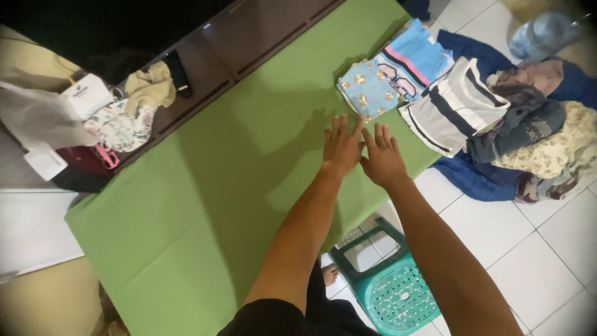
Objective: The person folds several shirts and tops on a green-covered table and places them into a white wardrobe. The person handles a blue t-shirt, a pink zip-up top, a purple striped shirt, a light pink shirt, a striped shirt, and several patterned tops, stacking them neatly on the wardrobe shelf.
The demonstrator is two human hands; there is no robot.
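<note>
Green cloth (205, 186) covers one table; two flat hands press on it side by side, left hand (341, 147) and right hand (382, 157), fingers spread, gripping nothing. One folded blue garment (373, 87) lies at twelve o'clock, one striped garment (453, 106) at two o'clock.

White tiled floor (535, 261), teal plastic stool (392, 292), dark wood cabinet (249, 31), dim light.

Two hands (341, 148) (384, 160), one green cloth (205, 186), one stool (388, 283)

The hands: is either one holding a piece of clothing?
No, the left hand and right hand lie flat and empty on the green cloth, beside the folded clothes.
</note>
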